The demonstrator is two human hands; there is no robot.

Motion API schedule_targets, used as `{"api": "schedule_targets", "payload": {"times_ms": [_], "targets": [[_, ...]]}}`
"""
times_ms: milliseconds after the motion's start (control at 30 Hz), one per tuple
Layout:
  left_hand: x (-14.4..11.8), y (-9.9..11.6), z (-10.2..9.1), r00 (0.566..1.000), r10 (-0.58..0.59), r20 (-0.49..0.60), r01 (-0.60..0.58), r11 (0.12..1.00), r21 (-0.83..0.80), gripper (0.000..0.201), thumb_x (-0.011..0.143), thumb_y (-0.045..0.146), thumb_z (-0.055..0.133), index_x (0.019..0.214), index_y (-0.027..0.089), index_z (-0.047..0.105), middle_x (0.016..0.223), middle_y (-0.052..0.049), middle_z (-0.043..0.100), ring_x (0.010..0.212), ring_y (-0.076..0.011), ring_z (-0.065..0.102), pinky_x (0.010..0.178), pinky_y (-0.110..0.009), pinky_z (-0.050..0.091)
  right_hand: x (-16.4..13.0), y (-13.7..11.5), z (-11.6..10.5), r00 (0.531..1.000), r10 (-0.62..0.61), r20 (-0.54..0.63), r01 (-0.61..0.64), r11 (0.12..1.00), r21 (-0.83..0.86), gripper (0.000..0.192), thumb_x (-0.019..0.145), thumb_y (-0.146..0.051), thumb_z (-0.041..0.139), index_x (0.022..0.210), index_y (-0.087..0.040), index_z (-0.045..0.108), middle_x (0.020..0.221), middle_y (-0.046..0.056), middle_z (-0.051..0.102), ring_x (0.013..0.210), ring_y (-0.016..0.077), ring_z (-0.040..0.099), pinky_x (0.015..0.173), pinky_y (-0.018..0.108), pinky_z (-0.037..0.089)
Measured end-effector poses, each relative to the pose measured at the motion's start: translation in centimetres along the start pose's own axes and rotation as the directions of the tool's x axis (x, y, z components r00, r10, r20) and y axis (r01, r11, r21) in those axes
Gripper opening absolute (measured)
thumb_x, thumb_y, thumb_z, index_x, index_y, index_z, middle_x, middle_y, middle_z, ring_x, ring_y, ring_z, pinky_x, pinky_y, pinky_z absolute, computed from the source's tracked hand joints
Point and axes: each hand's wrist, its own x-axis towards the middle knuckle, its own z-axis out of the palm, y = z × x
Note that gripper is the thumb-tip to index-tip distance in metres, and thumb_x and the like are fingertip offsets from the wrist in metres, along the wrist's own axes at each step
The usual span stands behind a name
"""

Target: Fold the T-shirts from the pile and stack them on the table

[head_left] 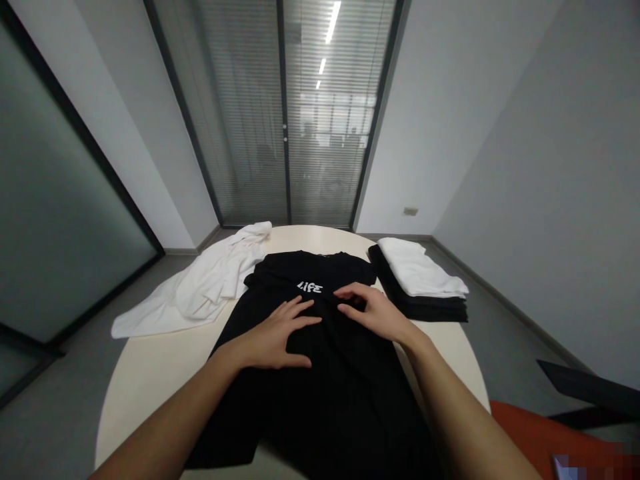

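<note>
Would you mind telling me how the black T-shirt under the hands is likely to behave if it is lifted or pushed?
The black T-shirt probably goes floppy when lifted: it lies creased and drapes over the table edge. Pushed, it likely bunches rather than slides; folds already gather beside the left hand and right hand. It looks light.

Spread flat across the middle of the counter [150,373], running from near edge toward far edge: a T-shirt [320,387]. Resting on its upper part, side by side and close together: left hand [277,340] and right hand [375,313], fingers splayed, just below the printed word [310,288]. To the left, draped over the counter's far-left rim: a loose shirt [200,290]. To the right, near the far-right rim and apart from the T-shirt: a stack of folded garments [425,287]. Behind the counter: a glass door with blinds [285,113].
</note>
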Motion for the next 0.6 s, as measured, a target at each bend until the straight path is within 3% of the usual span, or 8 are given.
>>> {"api": "schedule_targets", "payload": {"times_ms": [67, 133, 200, 300, 433, 600], "targets": [[0.0, -0.1, 0.7, 0.99, -0.082, 0.118, 0.07, 0.992, 0.103, 0.099, 0.068, 0.061, 0.081, 0.153, 0.034, 0.038, 0.169, -0.012, 0.007, 0.153, -0.0439, 0.0, 0.117, -0.069, 0.009, 0.2, 1.4, 0.5, 0.999, -0.001, -0.047, -0.009, 0.978, -0.209, 0.042, 0.088, -0.039, 0.069, 0.126, -0.022, 0.065, 0.127, 0.011, 0.065, 0.117, 0.026, 0.06, 0.103, 0.044, 0.046], [-0.2, 0.2, 1.0, 0.968, -0.138, 0.209, 0.108, 0.983, 0.15, 0.104, 0.067, 0.067, 0.08, 0.155, 0.037, 0.034, 0.169, -0.013, 0.0, 0.151, -0.0477, -0.005, 0.115, -0.073, 0.008, 0.1, 2.2, 0.7, 0.998, 0.058, -0.022, -0.062, 0.947, -0.315, 0.056, 0.085, -0.039, 0.072, 0.136, -0.022, 0.057, 0.134, 0.012, 0.061, 0.12, 0.0275, 0.059, 0.103, 0.043, 0.046], [-0.7, 0.7, 1.0, 0.958, -0.143, 0.249, 0.103, 0.981, 0.164, 0.104, 0.064, 0.067, 0.081, 0.154, 0.04, 0.036, 0.169, -0.011, 0.004, 0.151, -0.0487, -0.003, 0.115, -0.072, 0.012, -0.1, 2.5, 0.7, 0.992, 0.127, 0.004, -0.117, 0.92, -0.375, 0.064, 0.082, -0.042, 0.075, 0.139, -0.021, 0.055, 0.133, 0.012, 0.061, 0.117, 0.0278, 0.062, 0.101, 0.041, 0.048], [-1.2, 1.9, 0.6, 0.961, -0.126, 0.247, 0.089, 0.984, 0.157, 0.1, 0.061, 0.059, 0.086, 0.149, 0.041, 0.044, 0.164, -0.01, 0.022, 0.151, -0.0462, 0.013, 0.115, -0.064, 0.026, -0.2, 1.9, 0.6, 0.985, 0.174, 0.008, -0.152, 0.88, -0.45, 0.057, 0.081, -0.045, 0.075, 0.132, -0.023, 0.06, 0.125, 0.011, 0.065, 0.11, 0.0271, 0.065, 0.095, 0.038, 0.05], [-1.2, 3.1, 0.1, 0.975, -0.11, 0.194, 0.078, 0.983, 0.163, 0.076, 0.065, 0.042, 0.087, 0.136, 0.035, 0.059, 0.137, -0.009, 0.051, 0.129, -0.0338, 0.047, 0.106, -0.047, 0.042, -0.1, 0.4, 0.6, 0.98, 0.199, -0.005, -0.172, 0.836, -0.522, 0.038, 0.087, -0.045, 0.069, 0.12, -0.025, 0.065, 0.109, 0.007, 0.072, 0.098, 0.0251, 0.069, 0.082, 0.033, 0.051], [-0.4, 3.1, -0.1, 0.973, -0.078, 0.215, 0.037, 0.981, 0.191, 0.018, 0.084, 0.027, 0.073, 0.101, 0.024, 0.07, 0.101, -0.004, 0.065, 0.101, -0.0244, 0.058, 0.087, -0.033, 0.045, 0.2, 0.0, 0.9, 0.974, 0.223, -0.034, -0.2, 0.784, -0.588, 0.031, 0.099, -0.046, 0.052, 0.117, -0.026, 0.068, 0.099, 0.007, 0.074, 0.092, 0.0254, 0.07, 0.074, 0.032, 0.051]]}}
